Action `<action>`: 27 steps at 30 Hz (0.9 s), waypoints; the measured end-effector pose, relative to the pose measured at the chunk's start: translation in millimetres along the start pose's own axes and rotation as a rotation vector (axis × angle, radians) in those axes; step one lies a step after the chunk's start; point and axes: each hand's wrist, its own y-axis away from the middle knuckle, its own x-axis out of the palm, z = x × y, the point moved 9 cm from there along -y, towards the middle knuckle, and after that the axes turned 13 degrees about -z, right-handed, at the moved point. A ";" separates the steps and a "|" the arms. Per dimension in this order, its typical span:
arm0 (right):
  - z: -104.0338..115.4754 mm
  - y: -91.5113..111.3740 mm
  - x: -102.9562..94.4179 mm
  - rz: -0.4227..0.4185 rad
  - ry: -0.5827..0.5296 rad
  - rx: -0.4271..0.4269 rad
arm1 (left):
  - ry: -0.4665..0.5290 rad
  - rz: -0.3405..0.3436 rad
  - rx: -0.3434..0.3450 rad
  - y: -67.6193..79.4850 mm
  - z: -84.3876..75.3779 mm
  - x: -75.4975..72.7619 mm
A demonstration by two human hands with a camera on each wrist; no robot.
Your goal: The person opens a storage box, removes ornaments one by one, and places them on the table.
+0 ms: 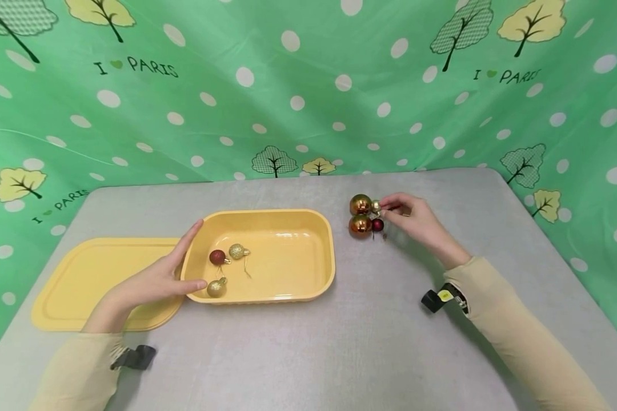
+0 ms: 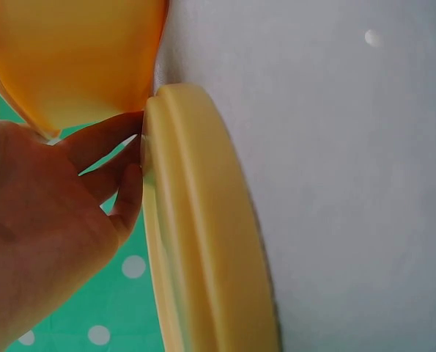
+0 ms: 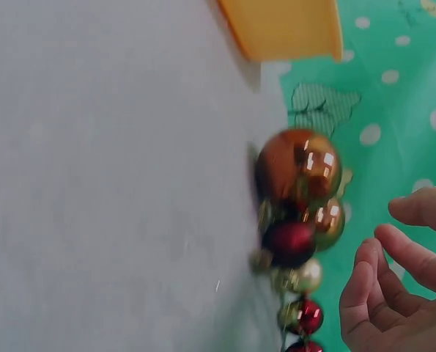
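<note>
My left hand [image 1: 156, 277] rests along the left end of a yellow container [image 1: 323, 294], thumb and fingers spread at its rim. In the left wrist view, a yellow lid [image 2: 203, 220] stands close by the fingers. Inside the container lie a dark red glitter bauble [image 1: 217, 257] and two gold glitter baubles [image 1: 236, 251]. My right hand [image 1: 413, 217] is by a cluster of shiny baubles, its thumb and index finger apart in the right wrist view. Two large copper baubles [image 1: 360, 226] head the cluster, with a small pale gold bauble [image 1: 376, 206] and a dark red bauble [image 1: 377, 225] beside them.
The yellow lid [image 1: 103, 268] lies on the grey table [image 1: 370, 342], left of the container and partly under my left arm. A green patterned cloth [image 1: 308, 74] hangs behind the table. Black wrist devices [image 1: 433, 301] sit on both sleeves.
</note>
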 end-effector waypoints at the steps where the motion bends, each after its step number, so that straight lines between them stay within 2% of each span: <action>1: 3.5 0.9 2.7 0.005 0.000 -0.006 | -0.002 0.000 0.001 0.0 0.2 -0.2; 8: 31.3 7.3 26.3 0.051 -0.020 -0.047 | 0.007 0.006 0.007 -0.6 1.2 -0.6; 16: 65.7 13.6 54.8 0.083 -0.098 -0.104 | 0.007 0.006 0.004 0.1 1.4 -0.9; 27: 103.4 24.4 103.3 0.207 -0.163 -0.199 | 0.003 0.001 0.000 0.8 2.2 -0.9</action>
